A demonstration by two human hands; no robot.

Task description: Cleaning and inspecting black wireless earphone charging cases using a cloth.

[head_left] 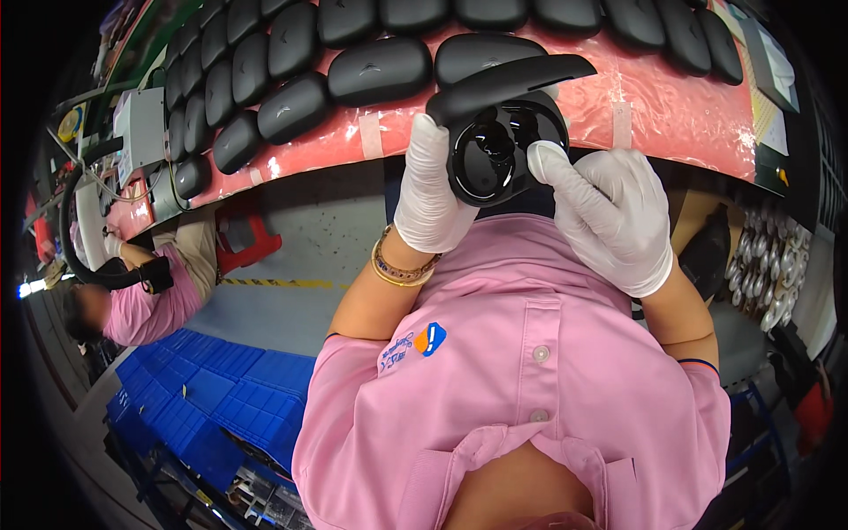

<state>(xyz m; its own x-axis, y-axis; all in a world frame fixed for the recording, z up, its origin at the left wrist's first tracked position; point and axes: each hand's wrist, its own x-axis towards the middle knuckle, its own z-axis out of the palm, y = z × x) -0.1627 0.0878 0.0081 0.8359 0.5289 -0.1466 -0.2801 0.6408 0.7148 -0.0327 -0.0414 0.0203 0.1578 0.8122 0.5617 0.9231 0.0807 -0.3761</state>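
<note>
Lid raised, the black case is open between my white-gloved hands, before my chest at the near edge of the pink-covered bench. My left hand grips its left side, one digit reaching up beside the lid's end; the other fingers are mostly hidden, so I cannot tell how they lie. On my right hand the fingers curl inward, one gloved tip at the case's right rim; whether they pinch it, I cannot tell. Rows of closed cases lie beyond. Off to my left, a co-worker in pink is near a red stool.
</note>
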